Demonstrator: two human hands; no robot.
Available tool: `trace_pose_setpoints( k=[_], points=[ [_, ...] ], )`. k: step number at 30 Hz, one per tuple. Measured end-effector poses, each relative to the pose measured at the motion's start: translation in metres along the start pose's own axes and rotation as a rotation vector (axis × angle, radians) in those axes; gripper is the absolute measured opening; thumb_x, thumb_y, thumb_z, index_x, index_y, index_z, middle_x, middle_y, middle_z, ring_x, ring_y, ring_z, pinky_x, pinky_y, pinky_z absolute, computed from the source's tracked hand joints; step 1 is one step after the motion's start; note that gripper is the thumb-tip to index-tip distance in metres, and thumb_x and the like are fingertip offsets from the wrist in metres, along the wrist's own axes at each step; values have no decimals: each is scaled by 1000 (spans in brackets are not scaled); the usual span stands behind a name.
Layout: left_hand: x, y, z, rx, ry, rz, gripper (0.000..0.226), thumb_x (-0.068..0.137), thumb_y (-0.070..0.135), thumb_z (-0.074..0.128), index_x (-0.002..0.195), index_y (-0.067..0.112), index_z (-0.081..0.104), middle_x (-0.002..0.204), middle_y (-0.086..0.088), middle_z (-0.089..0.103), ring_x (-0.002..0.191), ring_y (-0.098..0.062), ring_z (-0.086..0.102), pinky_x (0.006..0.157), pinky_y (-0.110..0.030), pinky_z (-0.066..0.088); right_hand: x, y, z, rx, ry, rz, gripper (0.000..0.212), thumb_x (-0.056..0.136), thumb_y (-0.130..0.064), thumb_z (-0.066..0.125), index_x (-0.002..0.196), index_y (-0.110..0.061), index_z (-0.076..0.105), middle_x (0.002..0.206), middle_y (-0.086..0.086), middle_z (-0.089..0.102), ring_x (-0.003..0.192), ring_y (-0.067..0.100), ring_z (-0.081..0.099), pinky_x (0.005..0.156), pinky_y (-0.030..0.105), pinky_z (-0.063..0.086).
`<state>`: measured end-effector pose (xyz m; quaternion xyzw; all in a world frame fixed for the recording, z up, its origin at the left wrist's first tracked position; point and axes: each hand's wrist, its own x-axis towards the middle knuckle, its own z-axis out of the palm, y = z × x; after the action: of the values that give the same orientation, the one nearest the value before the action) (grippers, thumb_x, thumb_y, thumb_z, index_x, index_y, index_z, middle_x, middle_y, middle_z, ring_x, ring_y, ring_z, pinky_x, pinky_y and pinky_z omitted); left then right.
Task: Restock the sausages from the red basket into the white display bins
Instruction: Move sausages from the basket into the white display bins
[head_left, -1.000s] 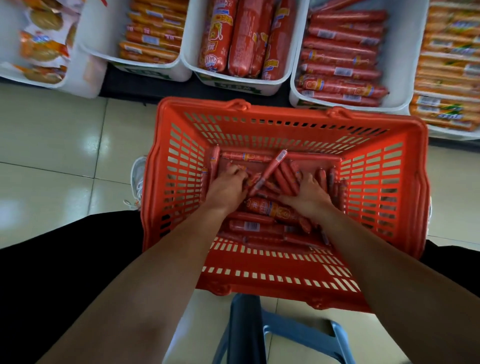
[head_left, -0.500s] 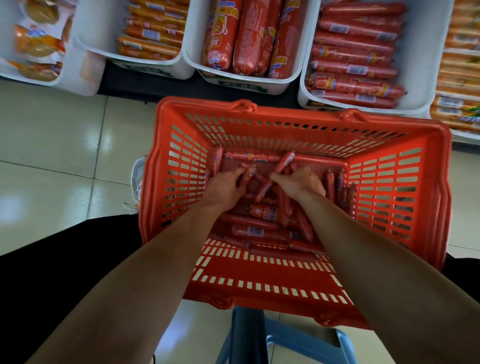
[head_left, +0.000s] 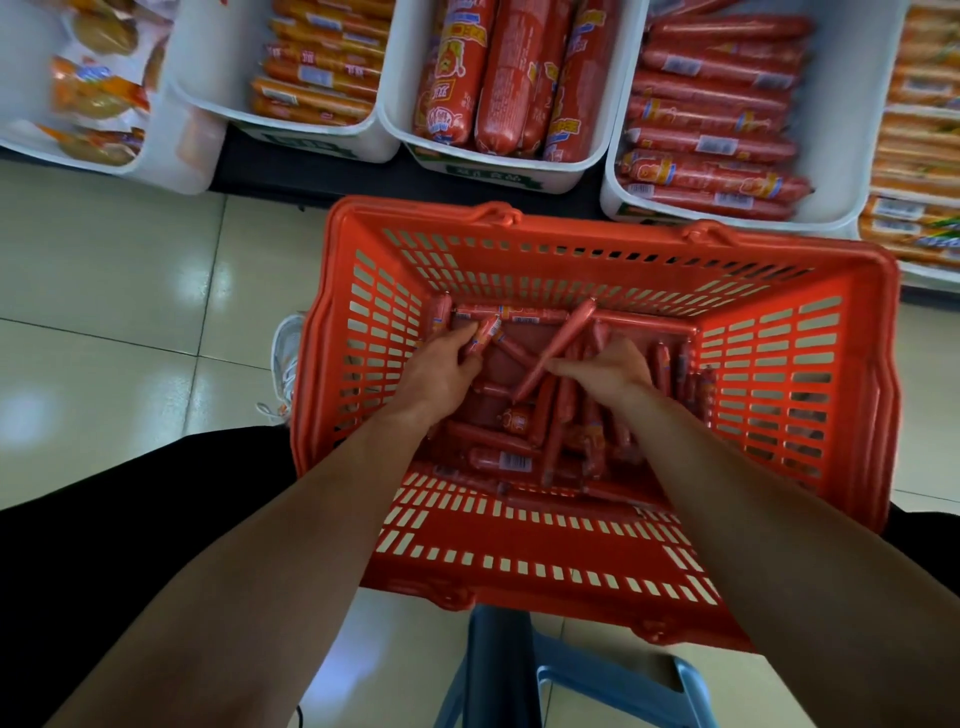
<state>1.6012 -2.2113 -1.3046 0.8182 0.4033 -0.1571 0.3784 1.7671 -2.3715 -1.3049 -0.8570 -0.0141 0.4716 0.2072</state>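
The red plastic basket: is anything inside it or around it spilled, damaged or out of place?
Nothing stands out. The thin red sausages lie criss-crossed inside the red plastic basket, none on the floor. Both hands, left hand and right hand, are gathering them.

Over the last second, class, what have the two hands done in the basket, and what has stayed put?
Both hands moved toward the basket's far wall. The left hand closed its grip on a short sausage; the right hand pinched a long sausage and tilted it up. The basket, the loose sausages beneath and the bins stayed as they were.
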Motion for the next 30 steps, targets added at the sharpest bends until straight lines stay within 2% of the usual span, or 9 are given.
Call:
trace_pose_setpoints(
  k=[2,4,8,11,15,17,23,26,30],
  points=[
    [2,4,0,13,-24,41,51,99,28,55,149,24,44,151,-7,46,139,-25,42,115,-39,33,-2,12,-14,19,35,-53,35,66,-40,83,86,-15,67,79,4,72,68,19,67,58,31,53],
    [5,12,1,51,-44,105,49,98,27,58,145,25,50,147,-6,50,135,-24,46,113,-36,35,-5,18,-28,-25,79,-100,31,67,-32,76,90,-12,71,81,9,74,76,27,72,63,33,55],
    [9,27,7,113,-38,119,40,90,23,69,129,17,65,130,-9,61,119,-26,57,104,-32,41,-7,21,-39,-107,152,-91,61,77,-34,79,127,-8,53,121,13,64,112,33,61,81,27,40],
    [11,36,13,98,-34,92,36,92,27,66,126,19,63,122,-8,63,113,-26,60,100,-35,46,-6,19,-30,-106,108,11,81,78,-38,78,140,-2,39,139,19,53,122,35,55,90,30,44],
    [15,41,28,111,-108,50,54,94,48,56,141,22,48,132,-7,61,121,-27,57,101,-43,47,-16,19,-10,-357,9,47,110,77,-47,79,155,-5,14,165,16,5,136,41,42,102,42,44],
    [18,44,34,124,-140,28,67,91,57,58,145,19,43,142,-8,51,129,-28,49,107,-44,43,-19,23,-5,-440,10,13,114,73,-47,83,154,-6,13,163,19,7,135,42,43,103,46,45],
    [10,57,41,217,-211,-4,120,61,76,74,152,20,19,158,-15,19,138,-36,39,107,-48,42,-12,33,-15,-524,-73,-36,95,70,-44,84,140,-4,33,134,17,53,121,36,56,93,40,47],
    [3,63,48,268,-245,-26,130,59,76,76,154,21,6,162,-20,0,142,-41,32,104,-50,43,-12,46,-30,-441,-126,7,65,70,-41,84,120,-13,52,115,7,59,100,26,57,78,33,45],
    [2,74,58,253,-276,-20,132,64,62,81,156,22,-6,161,-21,2,139,-44,36,105,-51,44,-7,63,-38,-295,-159,14,48,67,-40,83,101,-16,60,99,1,64,91,20,61,74,31,47]
  ],
)
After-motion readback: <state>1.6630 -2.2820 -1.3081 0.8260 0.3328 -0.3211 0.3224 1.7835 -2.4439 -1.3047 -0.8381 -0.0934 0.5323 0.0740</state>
